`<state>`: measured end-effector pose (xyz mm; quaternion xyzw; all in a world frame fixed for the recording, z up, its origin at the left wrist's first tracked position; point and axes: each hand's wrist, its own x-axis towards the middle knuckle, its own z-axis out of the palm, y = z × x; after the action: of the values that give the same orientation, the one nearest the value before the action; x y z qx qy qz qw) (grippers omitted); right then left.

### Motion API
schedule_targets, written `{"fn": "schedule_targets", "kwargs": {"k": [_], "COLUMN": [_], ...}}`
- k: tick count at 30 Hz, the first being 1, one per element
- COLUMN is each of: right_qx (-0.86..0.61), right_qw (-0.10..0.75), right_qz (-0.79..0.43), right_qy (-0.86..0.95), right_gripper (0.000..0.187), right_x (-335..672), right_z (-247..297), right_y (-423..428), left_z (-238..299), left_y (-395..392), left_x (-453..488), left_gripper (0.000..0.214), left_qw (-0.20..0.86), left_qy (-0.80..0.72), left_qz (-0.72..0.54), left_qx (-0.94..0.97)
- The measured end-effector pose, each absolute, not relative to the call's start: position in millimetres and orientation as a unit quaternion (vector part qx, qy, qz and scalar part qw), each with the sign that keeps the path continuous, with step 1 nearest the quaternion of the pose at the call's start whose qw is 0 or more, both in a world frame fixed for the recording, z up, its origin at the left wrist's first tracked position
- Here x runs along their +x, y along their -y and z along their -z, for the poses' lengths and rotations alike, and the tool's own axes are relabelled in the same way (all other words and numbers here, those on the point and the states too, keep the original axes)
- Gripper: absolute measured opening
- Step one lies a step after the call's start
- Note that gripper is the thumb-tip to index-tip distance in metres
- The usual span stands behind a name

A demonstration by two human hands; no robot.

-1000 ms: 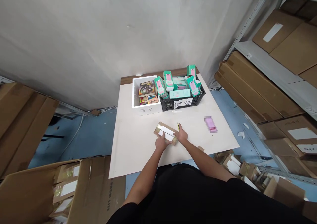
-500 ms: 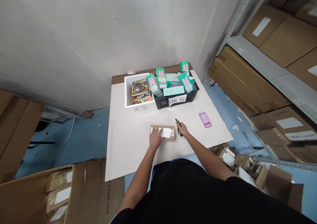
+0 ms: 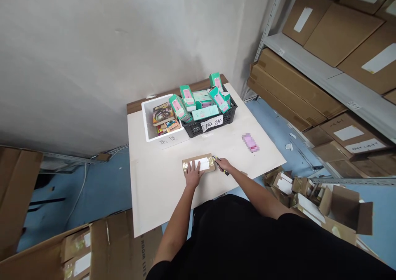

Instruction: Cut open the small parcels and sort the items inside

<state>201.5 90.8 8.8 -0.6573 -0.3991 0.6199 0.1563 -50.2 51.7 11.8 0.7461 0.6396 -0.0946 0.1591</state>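
A small cardboard box (image 3: pixel 203 163) with a white label and shiny tape on its ends lies on the white table (image 3: pixel 157 181). My left hand (image 3: pixel 193 175) rests on the box's near left part, fingers spread over the label. In my right hand (image 3: pixel 223 165) is a black and yellow utility knife (image 3: pixel 226 172), gripped with closed fingers. The knife's tip points left and reaches the taped right end of the box; whether it touches the tape I cannot tell.
Behind the box stand a white foam bin (image 3: pixel 168 143) with books and a black basket (image 3: pixel 193 131) of green boxes. A blurred pink item (image 3: pixel 250 142) lies to the right. Shelves (image 3: pixel 306 52) with cartons stand at right; opened boxes (image 3: pixel 335 208) lie on the floor.
The knife has turned from pointing up and away to pointing left, its tip now at the box's right end. The box is slightly tilted, its right end farther away. The camera view has shifted.
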Motion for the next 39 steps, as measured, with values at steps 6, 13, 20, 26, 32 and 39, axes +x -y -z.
{"fn": "schedule_targets", "kwargs": {"k": [6,13,20,26,32,39], "right_qx": [-0.647,-0.648,-0.704,-0.732,-0.781,-0.810], "right_qw": [0.152,0.112,0.181,0.121,0.062,0.131], "right_qz": [-0.623,-0.618,-0.575,-0.508,-0.373,-0.325], "right_qy": [0.413,0.431,0.376,0.438,0.497,0.471], "right_gripper": [0.058,0.054,0.049,0.052,0.055,0.053], "right_x": [204.6,217.9,226.5,169.4,141.8,179.8], "right_z": [-9.4,-7.2,-1.0,2.1,-38.1,-57.8], "right_y": [-77.2,-51.2,-36.9,-59.4,-145.5,-141.4], "left_z": [-12.5,-15.9,-39.0,-58.8,-69.9,-62.6], "left_y": [-52.9,-52.6,-77.7,-93.7,-85.7,-81.6], "left_x": [-48.9,-48.5,-54.1,-70.5,-73.3,-39.9], "left_gripper": [0.071,0.071,0.074,0.064,0.050,0.079], "left_qw": [0.161,0.173,0.196,0.191,0.235,0.199], "left_qy": [-0.643,-0.647,-0.655,-0.675,-0.667,-0.589], "left_qz": [0.104,0.103,0.095,0.122,0.206,0.115], "left_qx": [0.742,0.735,0.724,0.702,0.677,0.775]}}
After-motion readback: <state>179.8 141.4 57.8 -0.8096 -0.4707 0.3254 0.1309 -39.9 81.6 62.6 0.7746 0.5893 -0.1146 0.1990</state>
